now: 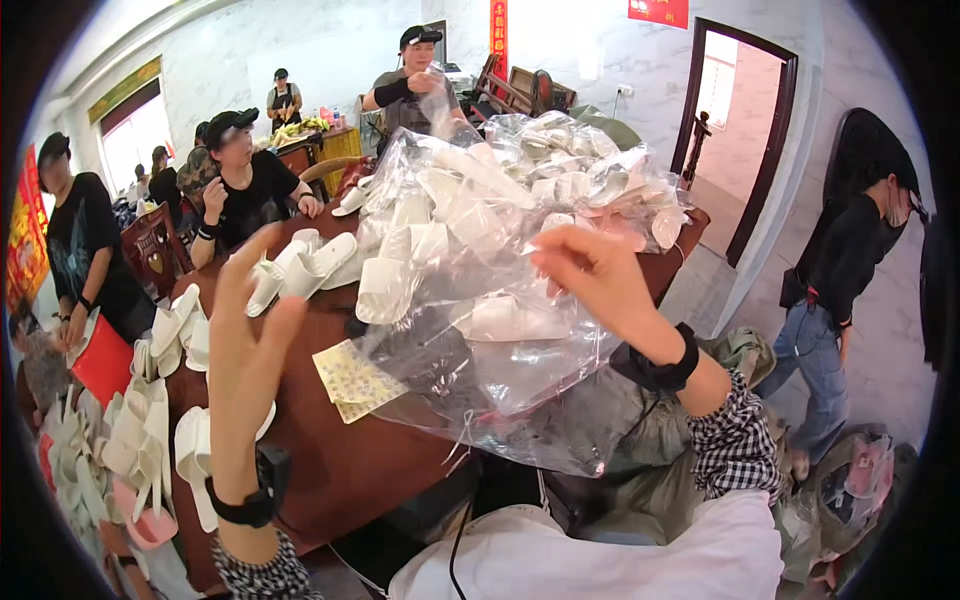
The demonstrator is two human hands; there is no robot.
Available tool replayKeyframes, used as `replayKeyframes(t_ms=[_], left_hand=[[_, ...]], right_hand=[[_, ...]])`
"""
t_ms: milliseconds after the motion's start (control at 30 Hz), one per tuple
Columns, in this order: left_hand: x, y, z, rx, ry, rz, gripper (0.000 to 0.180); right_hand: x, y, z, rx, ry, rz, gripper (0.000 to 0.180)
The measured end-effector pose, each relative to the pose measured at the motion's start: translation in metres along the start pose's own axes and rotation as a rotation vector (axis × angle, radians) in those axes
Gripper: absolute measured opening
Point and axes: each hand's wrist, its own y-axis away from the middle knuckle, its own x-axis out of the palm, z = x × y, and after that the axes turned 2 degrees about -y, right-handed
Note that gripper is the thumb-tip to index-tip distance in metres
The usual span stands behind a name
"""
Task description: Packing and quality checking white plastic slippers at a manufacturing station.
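Note:
A large clear plastic bag lies across the brown table, and one white slipper shows through its film. My right hand is over the bag with thumb and fingers pinched on its film. My left hand is raised over the table's left part, fingers stretched and apart, holding nothing. Beyond it lie several white slippers. A yellow patterned sheet sits by the bag's left edge. Behind the bag rises a heap of wrapped white slippers.
More pale slippers are piled at the left near a red bin. A person sits across the table; another stands behind the heap. On the right, one person stands near stuffed sacks and a doorway.

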Motion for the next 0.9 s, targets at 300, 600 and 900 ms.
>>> replayKeyframes(t_ms=[300,600,900], left_hand=[[0.069,-0.034,-0.003,-0.101,0.435,0.497,0.009],[0.081,-0.040,0.056,-0.097,0.524,0.218,0.010],[0.097,-0.057,0.075,-0.035,0.508,0.240,0.033]], right_hand=[[0.010,0.012,0.011,-0.102,0.103,0.209,0.025],[-0.041,0.047,-0.065,0.129,0.175,0.390,0.026],[-0.070,0.085,-0.086,0.392,-0.039,0.220,0.016]])
